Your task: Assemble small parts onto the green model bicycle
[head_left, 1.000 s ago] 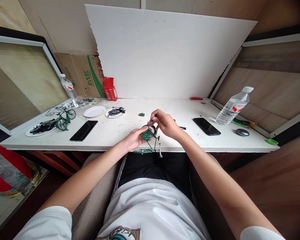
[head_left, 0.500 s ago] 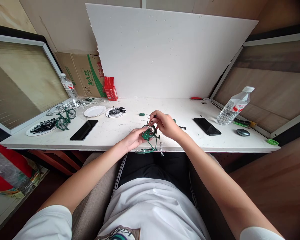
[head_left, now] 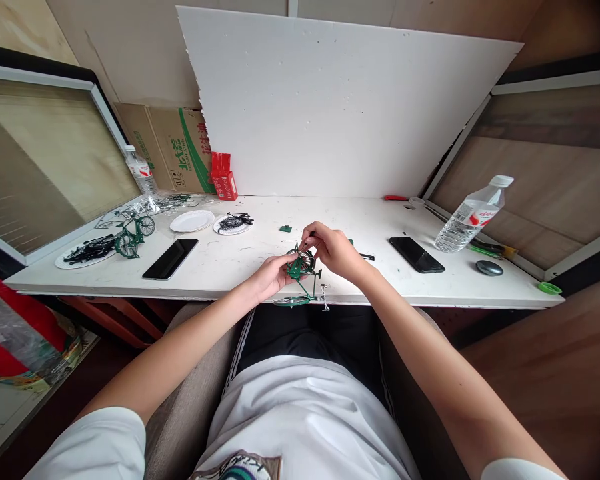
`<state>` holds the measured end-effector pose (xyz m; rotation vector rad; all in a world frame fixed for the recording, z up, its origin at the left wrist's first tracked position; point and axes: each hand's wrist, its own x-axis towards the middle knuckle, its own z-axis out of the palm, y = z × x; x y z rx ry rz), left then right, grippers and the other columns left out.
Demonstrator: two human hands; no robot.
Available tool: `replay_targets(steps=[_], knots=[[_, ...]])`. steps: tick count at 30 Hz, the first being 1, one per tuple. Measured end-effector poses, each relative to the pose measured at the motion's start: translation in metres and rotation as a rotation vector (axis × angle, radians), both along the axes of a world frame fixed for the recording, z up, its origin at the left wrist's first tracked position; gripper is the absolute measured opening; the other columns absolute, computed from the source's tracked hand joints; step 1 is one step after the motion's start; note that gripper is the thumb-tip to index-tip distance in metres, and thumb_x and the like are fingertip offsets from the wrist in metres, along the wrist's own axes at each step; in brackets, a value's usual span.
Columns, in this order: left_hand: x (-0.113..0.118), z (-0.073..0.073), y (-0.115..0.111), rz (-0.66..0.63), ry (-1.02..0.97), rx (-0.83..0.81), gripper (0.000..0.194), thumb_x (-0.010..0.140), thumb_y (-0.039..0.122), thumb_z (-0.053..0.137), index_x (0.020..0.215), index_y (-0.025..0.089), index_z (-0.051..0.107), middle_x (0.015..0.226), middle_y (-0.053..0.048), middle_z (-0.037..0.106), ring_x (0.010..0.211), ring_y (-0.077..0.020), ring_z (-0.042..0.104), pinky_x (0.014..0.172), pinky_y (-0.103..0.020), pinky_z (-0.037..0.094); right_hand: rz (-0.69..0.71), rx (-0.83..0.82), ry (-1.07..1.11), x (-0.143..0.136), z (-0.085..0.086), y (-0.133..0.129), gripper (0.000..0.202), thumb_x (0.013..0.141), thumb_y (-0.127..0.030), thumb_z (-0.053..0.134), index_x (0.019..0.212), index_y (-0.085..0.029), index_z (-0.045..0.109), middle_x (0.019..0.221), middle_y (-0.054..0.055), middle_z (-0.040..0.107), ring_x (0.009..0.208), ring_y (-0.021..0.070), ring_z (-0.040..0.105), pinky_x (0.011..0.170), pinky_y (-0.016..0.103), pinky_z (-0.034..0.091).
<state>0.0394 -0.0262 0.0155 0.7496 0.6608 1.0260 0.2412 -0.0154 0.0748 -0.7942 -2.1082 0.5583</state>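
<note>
A small green model bicycle [head_left: 306, 285] is held at the table's front edge, one wheel up between my hands and the other lower, over my lap. My left hand [head_left: 273, 277] is closed on its wheel end from the left. Above that same wheel, my right hand [head_left: 333, 250] is pinched at the rim; a small dark bit shows at the fingertips, too small to name. Beyond the hands lies a small green piece [head_left: 285, 229]. Partly hidden behind my right hand are another green piece and a thin black stick [head_left: 367, 257].
Left on the white table [head_left: 230, 260] are a phone [head_left: 170, 259], a second green model bicycle [head_left: 134, 235], paper plates [head_left: 192, 221] with black parts on some, and a red box [head_left: 223, 179]. To the right are another phone [head_left: 417, 255], a water bottle [head_left: 473, 215] and a mouse [head_left: 489, 268].
The whole view has shifted slightly. Both hands keep nearly the same hold at the bicycle's upper wheel, with only a tiny shift of the right fingers.
</note>
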Motion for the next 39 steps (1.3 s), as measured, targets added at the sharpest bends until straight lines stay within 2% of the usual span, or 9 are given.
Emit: replay_targets(steps=[5, 12, 21, 26, 31, 34, 39], knots=[[0.001, 0.002, 0.000, 0.015, -0.003, -0.040, 0.012, 0.094, 0.009, 0.067, 0.100, 0.008, 0.078, 0.102, -0.014, 0.081, 0.084, -0.0203, 0.075, 0.089, -0.039, 0.067, -0.001, -0.013, 0.007, 0.000, -0.001, 0.001, 0.011, 0.108, -0.028, 0.048, 0.107, -0.025, 0.059, 0.095, 0.005, 0.077, 0.090, 0.0231, 0.077, 0.073, 0.035, 0.060], [0.003, 0.003, -0.002, 0.048, 0.008, -0.024, 0.012, 0.088, 0.010, 0.070, 0.098, 0.009, 0.077, 0.102, -0.015, 0.081, 0.084, -0.0199, 0.073, 0.086, -0.037, 0.068, -0.002, 0.005, -0.010, 0.001, 0.000, -0.002, 0.012, 0.109, -0.027, 0.047, 0.110, -0.024, 0.059, 0.096, 0.005, 0.077, 0.090, 0.0210, 0.076, 0.075, 0.033, 0.058], [0.005, 0.010, -0.007, 0.082, 0.088, -0.023, 0.008, 0.090, 0.010, 0.067, 0.090, 0.010, 0.075, 0.091, -0.012, 0.079, 0.081, -0.0199, 0.073, 0.078, -0.034, 0.067, -0.026, 0.086, -0.070, -0.003, 0.000, -0.004, 0.016, 0.106, -0.021, 0.045, 0.110, -0.025, 0.060, 0.099, 0.004, 0.078, 0.079, 0.0183, 0.071, 0.074, 0.030, 0.053], [0.006, 0.012, -0.010, 0.089, 0.105, -0.018, 0.011, 0.091, 0.010, 0.065, 0.086, 0.009, 0.075, 0.086, -0.012, 0.078, 0.078, -0.0196, 0.072, 0.077, -0.034, 0.066, -0.029, 0.122, -0.105, -0.004, 0.002, -0.007, 0.019, 0.104, -0.018, 0.043, 0.109, -0.024, 0.060, 0.097, 0.005, 0.078, 0.082, 0.0190, 0.073, 0.074, 0.029, 0.051], [0.005, 0.012, -0.007, 0.103, 0.080, -0.056, 0.012, 0.093, 0.010, 0.063, 0.090, 0.009, 0.075, 0.091, -0.012, 0.078, 0.079, -0.0196, 0.072, 0.074, -0.034, 0.066, -0.028, 0.106, -0.115, -0.003, -0.001, -0.004, 0.021, 0.101, -0.013, 0.044, 0.110, -0.024, 0.060, 0.098, 0.005, 0.079, 0.084, 0.0194, 0.074, 0.075, 0.029, 0.051], [0.004, 0.012, -0.004, 0.097, 0.063, -0.083, 0.012, 0.093, 0.010, 0.062, 0.092, 0.009, 0.074, 0.092, -0.012, 0.077, 0.080, -0.0198, 0.072, 0.073, -0.033, 0.066, -0.017, 0.090, -0.094, -0.004, -0.003, -0.003, 0.018, 0.104, -0.017, 0.045, 0.111, -0.024, 0.060, 0.100, 0.005, 0.079, 0.084, 0.0195, 0.074, 0.076, 0.030, 0.053], [0.002, 0.012, -0.001, 0.107, 0.022, -0.115, 0.010, 0.092, 0.010, 0.062, 0.093, 0.011, 0.072, 0.093, -0.010, 0.077, 0.079, -0.0191, 0.072, 0.074, -0.034, 0.066, -0.041, 0.093, -0.007, -0.008, -0.006, -0.002, 0.017, 0.112, -0.034, 0.046, 0.116, -0.024, 0.061, 0.109, 0.009, 0.080, 0.091, 0.0223, 0.075, 0.081, 0.035, 0.056]])
